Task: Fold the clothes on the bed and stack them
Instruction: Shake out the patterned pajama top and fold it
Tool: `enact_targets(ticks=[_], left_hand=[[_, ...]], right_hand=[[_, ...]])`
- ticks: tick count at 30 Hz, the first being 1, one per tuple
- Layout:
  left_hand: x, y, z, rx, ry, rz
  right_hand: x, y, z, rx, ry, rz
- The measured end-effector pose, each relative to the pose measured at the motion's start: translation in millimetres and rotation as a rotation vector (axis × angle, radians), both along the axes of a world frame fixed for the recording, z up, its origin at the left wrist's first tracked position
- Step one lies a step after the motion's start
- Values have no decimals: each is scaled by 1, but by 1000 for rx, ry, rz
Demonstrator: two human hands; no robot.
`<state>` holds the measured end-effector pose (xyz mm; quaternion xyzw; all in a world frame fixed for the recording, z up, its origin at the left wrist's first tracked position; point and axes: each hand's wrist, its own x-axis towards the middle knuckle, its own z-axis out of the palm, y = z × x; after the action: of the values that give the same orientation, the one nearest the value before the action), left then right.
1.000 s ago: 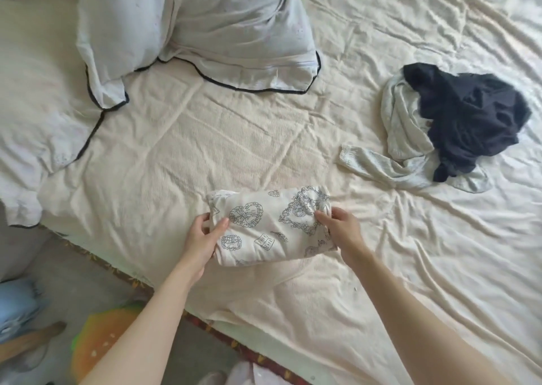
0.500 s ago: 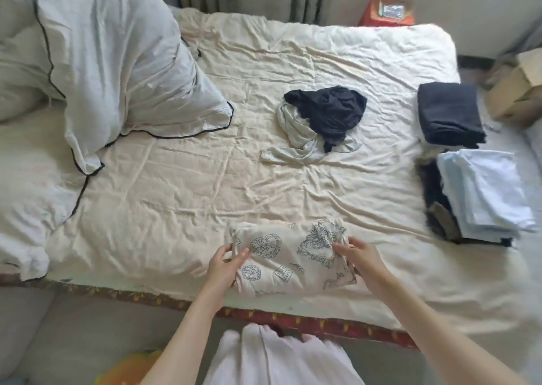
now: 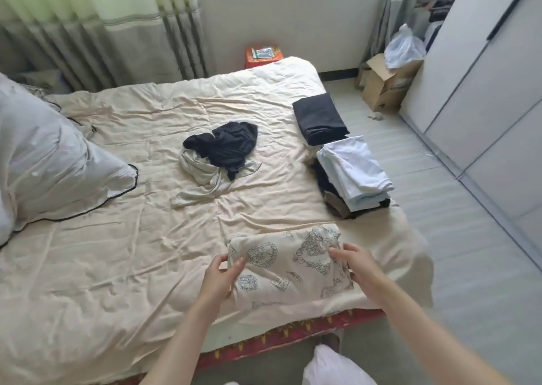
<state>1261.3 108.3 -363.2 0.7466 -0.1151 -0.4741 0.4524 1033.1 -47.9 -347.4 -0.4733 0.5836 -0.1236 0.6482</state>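
Both hands were gripping the folded printed garment (image 3: 290, 263) near the bed (image 3: 117, 267) edge: left hand (image 3: 220, 276) pinched its left end, right hand (image 3: 356, 263) fingers curled over the right end.

Cardboard box (image 3: 384, 87) (flaps open) beside wardrobe (image 3: 481, 71).

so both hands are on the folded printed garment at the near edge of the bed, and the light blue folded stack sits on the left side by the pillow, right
Not quite. The left hand and right hand do hold the folded printed garment at the near edge of the bed, but the head view shows the light blue folded stack on the right side, far from the pillow.
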Motion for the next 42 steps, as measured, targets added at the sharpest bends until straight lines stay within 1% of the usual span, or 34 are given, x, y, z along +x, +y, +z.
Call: enact_targets(ticks=[4, 8, 13, 17, 23, 25, 28, 31, 35, 37, 38, 39, 41, 42], left_hand=[[-17, -75, 5, -6, -18, -31], [-31, -172, 6, 11, -63, -50], [-40, -300, 16, 22, -199, -97], [-28, -390, 26, 8, -278, -137], [11, -505, 23, 40, -434, -252], [29, -547, 15, 35, -518, -271], [58, -619, -3, 61, -711, -339], [90, -695, -19, 54, -903, -419], [118, -788, -34, -24, -1197, -434], [124, -820, -58, -37, -1296, -468], [126, -828, -74, -10, -1283, -533], [126, -832, -94, 31, -1217, -629], [120, -827, -139, 117, -1033, -867], [114, -821, -160, 149, -983, -982]], right_hand=[[-25, -61, -8, 34, -18, -58], [-43, -149, -14, 87, -59, -93], [-56, -258, -7, 141, -103, -139], [-47, -326, -6, 137, -89, -176], [-5, -396, -15, 227, -146, -288], [14, -422, -20, 257, -163, -338], [51, -469, -33, 329, -222, -437], [93, -515, -58, 412, -363, -575], [147, -571, -98, 439, -489, -675], [170, -594, -122, 458, -554, -710], [179, -602, -133, 477, -581, -726], [184, -609, -146, 497, -573, -729], [187, -618, -166, 514, -491, -665], [186, -621, -173, 488, -417, -610]])
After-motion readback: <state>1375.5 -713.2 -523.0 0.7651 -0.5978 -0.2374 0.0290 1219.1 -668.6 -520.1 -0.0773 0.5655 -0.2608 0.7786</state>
